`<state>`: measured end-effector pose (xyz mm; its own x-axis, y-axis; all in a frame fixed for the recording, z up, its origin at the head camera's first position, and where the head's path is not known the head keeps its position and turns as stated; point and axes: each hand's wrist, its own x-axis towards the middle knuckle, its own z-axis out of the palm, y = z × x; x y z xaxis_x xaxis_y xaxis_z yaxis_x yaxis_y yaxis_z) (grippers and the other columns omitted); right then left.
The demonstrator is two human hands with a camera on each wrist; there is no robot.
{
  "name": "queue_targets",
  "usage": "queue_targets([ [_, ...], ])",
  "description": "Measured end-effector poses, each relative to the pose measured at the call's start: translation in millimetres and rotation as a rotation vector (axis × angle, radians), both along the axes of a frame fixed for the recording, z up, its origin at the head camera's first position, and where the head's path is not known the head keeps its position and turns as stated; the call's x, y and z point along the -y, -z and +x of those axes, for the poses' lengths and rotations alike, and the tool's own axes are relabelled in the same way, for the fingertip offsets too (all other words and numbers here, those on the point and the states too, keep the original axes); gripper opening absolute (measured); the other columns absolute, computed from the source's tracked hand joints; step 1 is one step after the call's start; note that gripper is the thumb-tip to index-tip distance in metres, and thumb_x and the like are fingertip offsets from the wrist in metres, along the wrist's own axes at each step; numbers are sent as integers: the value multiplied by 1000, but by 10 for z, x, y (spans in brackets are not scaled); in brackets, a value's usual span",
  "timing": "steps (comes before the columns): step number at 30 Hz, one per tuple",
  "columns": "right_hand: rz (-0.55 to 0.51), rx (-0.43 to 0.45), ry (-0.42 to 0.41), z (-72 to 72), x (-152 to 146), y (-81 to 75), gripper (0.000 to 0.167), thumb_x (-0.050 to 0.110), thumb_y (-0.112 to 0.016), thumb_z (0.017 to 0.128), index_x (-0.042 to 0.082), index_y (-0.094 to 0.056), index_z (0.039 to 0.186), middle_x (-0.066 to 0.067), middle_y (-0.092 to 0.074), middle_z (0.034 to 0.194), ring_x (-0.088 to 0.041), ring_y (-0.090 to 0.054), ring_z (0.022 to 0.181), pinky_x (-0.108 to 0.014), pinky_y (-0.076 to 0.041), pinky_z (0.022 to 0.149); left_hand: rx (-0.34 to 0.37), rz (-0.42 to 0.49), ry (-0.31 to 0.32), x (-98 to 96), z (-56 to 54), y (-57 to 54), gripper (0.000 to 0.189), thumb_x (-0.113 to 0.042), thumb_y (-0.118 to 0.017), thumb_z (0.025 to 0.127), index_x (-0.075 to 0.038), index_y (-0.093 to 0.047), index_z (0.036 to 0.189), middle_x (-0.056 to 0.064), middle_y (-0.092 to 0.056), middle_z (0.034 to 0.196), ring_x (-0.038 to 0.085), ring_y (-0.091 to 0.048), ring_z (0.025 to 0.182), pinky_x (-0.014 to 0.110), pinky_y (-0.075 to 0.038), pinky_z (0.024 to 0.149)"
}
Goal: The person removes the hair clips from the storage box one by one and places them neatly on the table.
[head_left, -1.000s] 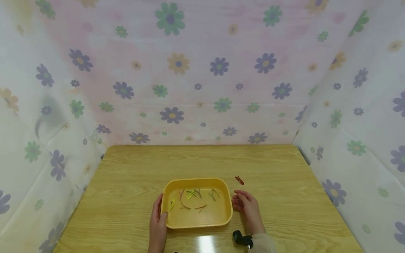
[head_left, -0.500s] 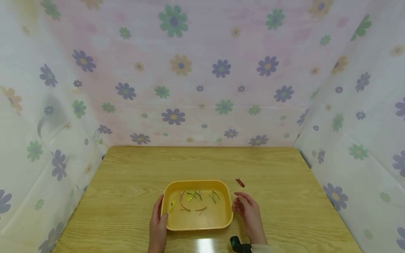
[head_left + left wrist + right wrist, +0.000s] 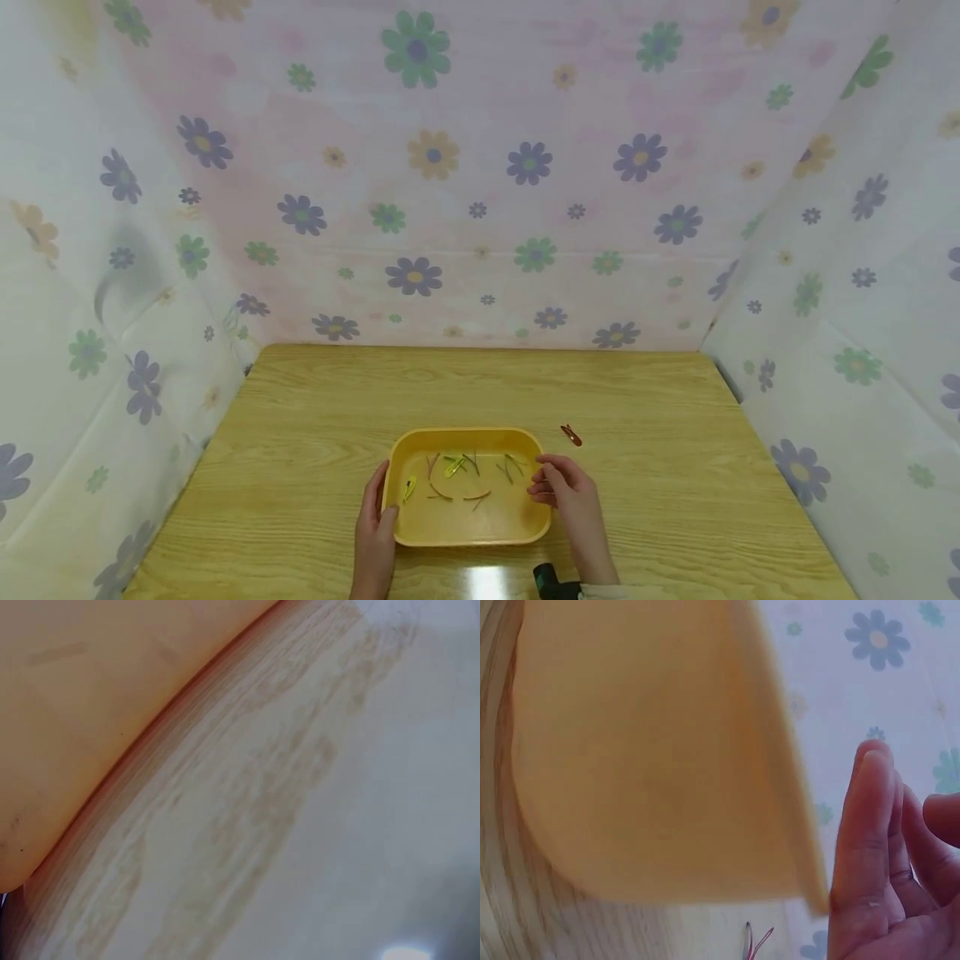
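Note:
A yellow tray (image 3: 472, 523) sits on the table, holding several thin V-shaped pieces (image 3: 477, 497) and two yellow-green clips (image 3: 453, 466), (image 3: 408, 489) that look like hair clips. My left hand (image 3: 376, 521) grips its left rim, thumb over the edge and fingers outside. My right hand (image 3: 572, 507) overlaps the right rim in the head view, fingers loosely bent and nothing seen in them. In the right wrist view the fingers (image 3: 866, 840) stand beside the tray's rim, with the thumb apart. A red clip (image 3: 572, 435) lies on the table beyond the right hand.
The wood-grain table (image 3: 315, 400) has flower-printed cloth (image 3: 480, 250) behind it and at both sides. A black device (image 3: 551, 582) is at the right wrist, just below the tray.
My right hand has moved left from beside the tray to over its right rim. The left hand keeps its grip. The view has shifted slightly.

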<state>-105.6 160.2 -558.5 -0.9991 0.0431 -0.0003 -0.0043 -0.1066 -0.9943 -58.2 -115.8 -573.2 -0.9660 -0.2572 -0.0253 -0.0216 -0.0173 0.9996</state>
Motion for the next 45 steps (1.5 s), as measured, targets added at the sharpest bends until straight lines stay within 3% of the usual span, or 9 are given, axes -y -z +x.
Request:
queue_targets([
  [2,22,-8,-24,56,79,-188,35,20,-49,91,-10,-53,109,-18,-58,82,-24,-62,68,-34,-53,60,2,0,-3,-2,-1,-1,59,4,-35,87,-25,-30,139,-10,-26,142,4,-23,128,10,-30,92],
  [5,97,58,-42,124,214,-453,30,14,-50,90,-9,-54,108,-22,-58,84,-26,-62,69,-38,-53,63,7,-3,-6,-6,-2,0,59,4,-35,87,-25,-31,138,-10,-26,141,4,-23,128,9,-30,91],
  [8,165,94,-83,137,304,-525,26,10,-52,89,-6,-55,109,-23,-58,87,-29,-61,73,-39,-53,66,5,-4,-7,-9,-5,4,59,4,-35,87,-25,-31,138,-10,-27,141,4,-24,127,10,-31,91],
  [16,413,33,-136,139,450,-485,25,17,-55,88,2,-59,108,-11,-62,83,-23,-62,72,-28,-51,59,9,-15,-16,-3,-5,24,60,5,-36,86,-23,-32,138,-9,-28,141,5,-25,127,10,-32,90],
  [23,778,-103,-71,149,560,-446,17,20,-61,83,17,-64,98,10,-59,78,-4,-55,67,-22,-43,58,12,-29,-19,10,1,26,60,5,-36,85,-23,-32,138,-10,-28,141,5,-24,128,9,-30,91],
  [27,839,-137,-64,169,611,-436,16,21,-61,82,19,-65,97,13,-58,76,-2,-53,65,-21,-42,55,-3,-12,-7,9,5,32,60,6,-35,85,-22,-32,138,-10,-28,140,6,-25,128,10,-32,91],
  [38,993,-114,-121,151,647,-389,20,27,-59,84,20,-65,101,18,-54,70,1,-42,50,-19,-34,44,-29,-14,-14,-8,-13,40,61,7,-36,83,-21,-33,138,-6,-29,141,6,-25,128,10,-29,93],
  [45,1029,-146,-151,142,659,-383,21,29,-60,83,19,-65,101,19,-53,68,2,-40,48,-19,-33,43,-27,-41,-33,-4,-29,31,62,6,-37,83,-21,-33,138,-9,-31,140,5,-26,128,9,-28,94],
])
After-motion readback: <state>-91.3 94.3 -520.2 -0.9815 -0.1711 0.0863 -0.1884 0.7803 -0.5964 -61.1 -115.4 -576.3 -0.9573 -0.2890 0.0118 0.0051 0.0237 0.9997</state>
